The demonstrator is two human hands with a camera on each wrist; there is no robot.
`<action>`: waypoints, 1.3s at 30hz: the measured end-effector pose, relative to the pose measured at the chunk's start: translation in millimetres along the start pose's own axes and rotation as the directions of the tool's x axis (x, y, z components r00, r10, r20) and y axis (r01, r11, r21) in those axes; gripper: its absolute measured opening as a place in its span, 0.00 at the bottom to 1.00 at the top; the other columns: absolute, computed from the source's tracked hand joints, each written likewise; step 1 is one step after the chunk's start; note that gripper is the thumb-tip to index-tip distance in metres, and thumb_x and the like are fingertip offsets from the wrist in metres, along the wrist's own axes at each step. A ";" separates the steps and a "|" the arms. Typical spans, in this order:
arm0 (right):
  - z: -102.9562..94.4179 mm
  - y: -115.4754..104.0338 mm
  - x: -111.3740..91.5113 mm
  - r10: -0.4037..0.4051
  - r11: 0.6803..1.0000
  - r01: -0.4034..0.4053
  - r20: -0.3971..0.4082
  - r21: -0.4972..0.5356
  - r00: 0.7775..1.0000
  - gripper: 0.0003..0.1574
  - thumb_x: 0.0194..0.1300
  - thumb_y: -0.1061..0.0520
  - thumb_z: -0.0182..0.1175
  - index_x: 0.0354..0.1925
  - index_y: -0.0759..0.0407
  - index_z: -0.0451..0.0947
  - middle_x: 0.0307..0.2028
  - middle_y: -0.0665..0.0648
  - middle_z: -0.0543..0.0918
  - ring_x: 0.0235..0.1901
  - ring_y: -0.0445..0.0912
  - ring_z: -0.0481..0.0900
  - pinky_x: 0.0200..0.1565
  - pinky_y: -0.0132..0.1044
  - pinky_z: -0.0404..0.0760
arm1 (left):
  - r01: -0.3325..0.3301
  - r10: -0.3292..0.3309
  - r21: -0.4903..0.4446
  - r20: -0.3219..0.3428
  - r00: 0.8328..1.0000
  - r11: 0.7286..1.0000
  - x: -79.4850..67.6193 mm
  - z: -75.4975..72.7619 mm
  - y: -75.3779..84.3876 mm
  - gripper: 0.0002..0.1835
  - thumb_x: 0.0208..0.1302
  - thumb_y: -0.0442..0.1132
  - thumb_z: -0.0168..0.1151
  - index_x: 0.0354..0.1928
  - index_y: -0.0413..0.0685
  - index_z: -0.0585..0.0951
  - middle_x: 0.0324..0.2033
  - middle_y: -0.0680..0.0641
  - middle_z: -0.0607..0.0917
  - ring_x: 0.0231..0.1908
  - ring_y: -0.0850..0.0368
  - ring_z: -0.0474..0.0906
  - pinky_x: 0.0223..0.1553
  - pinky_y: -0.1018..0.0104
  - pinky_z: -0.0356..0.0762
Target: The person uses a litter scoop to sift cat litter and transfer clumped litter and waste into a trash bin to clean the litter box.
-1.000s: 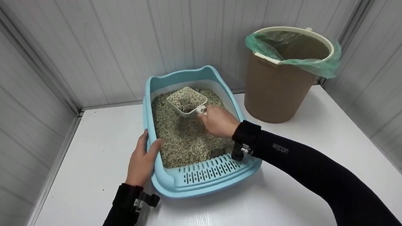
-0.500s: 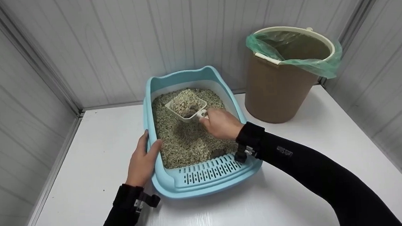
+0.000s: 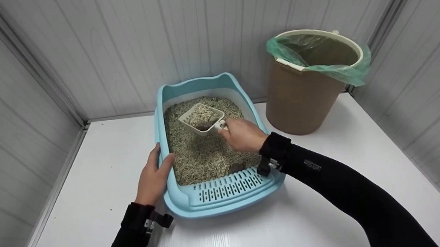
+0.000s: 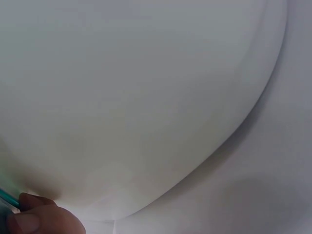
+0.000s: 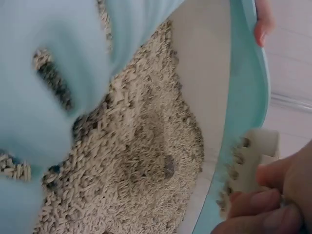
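Note:
My right hand (image 3: 243,134) grips the handle of a white litter scoop (image 3: 202,132) over the back half of a light blue litter box (image 3: 224,210). Pale pellets and a dark clump (image 3: 208,123) lie in the scoop, near its handle end. In the right wrist view the slotted side of the scoop (image 5: 265,141) shows beside the curled fingers. My left hand (image 3: 153,179) holds the box's left rim, thumb inside and fingers outside. Pellet litter (image 3: 196,168) fills the box, with another dark clump (image 3: 236,168) by the slotted front ledge (image 3: 227,191).
A brown bin (image 3: 298,100) lined with a green bag (image 3: 356,75) stands behind and right of the box. Grey panel walls (image 3: 125,49) close off the back and both sides of the white table (image 3: 105,163).
The pellet load in the scoop has risen into a heap, then dropped lower, baring slots at its far end. The scoop has come slightly nearer. My left hand keeps its hold.

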State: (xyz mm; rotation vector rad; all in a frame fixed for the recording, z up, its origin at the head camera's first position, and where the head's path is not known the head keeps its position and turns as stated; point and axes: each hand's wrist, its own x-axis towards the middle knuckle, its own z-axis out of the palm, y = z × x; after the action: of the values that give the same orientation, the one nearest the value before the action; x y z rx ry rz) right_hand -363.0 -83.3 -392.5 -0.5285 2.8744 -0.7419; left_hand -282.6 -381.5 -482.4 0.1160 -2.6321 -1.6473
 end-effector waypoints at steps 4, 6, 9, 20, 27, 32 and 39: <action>0.1 0.6 -1.2 -0.021 1.000 0.021 0.007 -0.010 1.000 0.21 0.92 0.46 0.51 0.53 0.62 0.77 0.34 0.54 0.73 0.31 0.49 0.72 0.38 0.45 0.73 | -0.004 0.004 0.005 -0.002 1.000 1.000 -0.5 0.6 0.4 0.49 0.83 0.71 0.52 0.93 0.57 0.50 0.87 0.37 0.59 0.82 0.35 0.62 0.80 0.39 0.61; -0.3 2.2 -1.8 -0.025 1.000 0.025 0.002 -0.011 1.000 0.21 0.92 0.46 0.51 0.55 0.63 0.77 0.34 0.55 0.73 0.32 0.49 0.72 0.40 0.46 0.74 | -0.009 0.009 0.005 -0.005 1.000 1.000 -0.2 1.7 0.7 0.49 0.83 0.70 0.53 0.93 0.57 0.50 0.87 0.38 0.58 0.83 0.36 0.62 0.80 0.39 0.62; -1.3 3.9 -2.3 -0.024 1.000 0.024 0.003 -0.009 1.000 0.21 0.92 0.46 0.52 0.56 0.64 0.77 0.35 0.55 0.74 0.33 0.50 0.74 0.41 0.47 0.75 | -0.011 0.011 0.003 -0.005 1.000 1.000 0.3 2.6 1.5 0.49 0.83 0.70 0.53 0.93 0.56 0.50 0.87 0.38 0.58 0.82 0.36 0.62 0.80 0.39 0.62; -8.6 7.4 -1.9 -0.011 1.000 0.011 0.019 0.010 1.000 0.21 0.93 0.46 0.50 0.55 0.62 0.77 0.32 0.54 0.71 0.30 0.49 0.70 0.39 0.45 0.71 | -0.002 0.002 0.004 -0.002 1.000 1.000 0.2 -0.5 3.3 0.49 0.82 0.72 0.53 0.93 0.59 0.50 0.87 0.37 0.59 0.81 0.34 0.64 0.79 0.38 0.63; -13.6 10.5 -2.9 0.008 1.000 -0.008 0.032 0.010 0.999 0.27 0.93 0.44 0.48 0.64 0.66 0.76 0.35 0.57 0.72 0.31 0.50 0.71 0.42 0.47 0.70 | -0.005 0.005 0.004 0.005 1.000 1.000 1.4 -0.8 2.3 0.50 0.82 0.73 0.53 0.93 0.58 0.50 0.87 0.36 0.59 0.81 0.34 0.64 0.79 0.38 0.63; -14.9 10.8 -4.6 -0.004 1.000 0.004 0.039 0.001 0.999 0.26 0.93 0.44 0.49 0.65 0.65 0.76 0.36 0.56 0.74 0.32 0.50 0.71 0.42 0.47 0.71 | -0.006 0.006 -0.007 0.009 1.000 1.000 1.5 0.2 1.5 0.50 0.82 0.72 0.53 0.93 0.57 0.49 0.87 0.37 0.58 0.82 0.34 0.63 0.79 0.39 0.63; -14.3 11.1 -4.6 0.006 1.000 -0.006 0.032 -0.017 0.999 0.28 0.93 0.43 0.48 0.66 0.65 0.75 0.36 0.57 0.73 0.32 0.51 0.71 0.42 0.47 0.70 | -0.006 0.007 -0.025 0.011 1.000 1.000 -0.5 -0.2 0.2 0.50 0.82 0.72 0.53 0.93 0.58 0.49 0.88 0.38 0.57 0.83 0.36 0.60 0.81 0.40 0.60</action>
State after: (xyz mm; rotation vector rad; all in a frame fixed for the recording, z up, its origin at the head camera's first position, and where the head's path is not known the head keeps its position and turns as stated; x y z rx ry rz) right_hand -365.0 -66.1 -385.3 -0.5287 2.8539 -0.7017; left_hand -282.1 -381.5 -482.1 0.0973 -2.6160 -1.6837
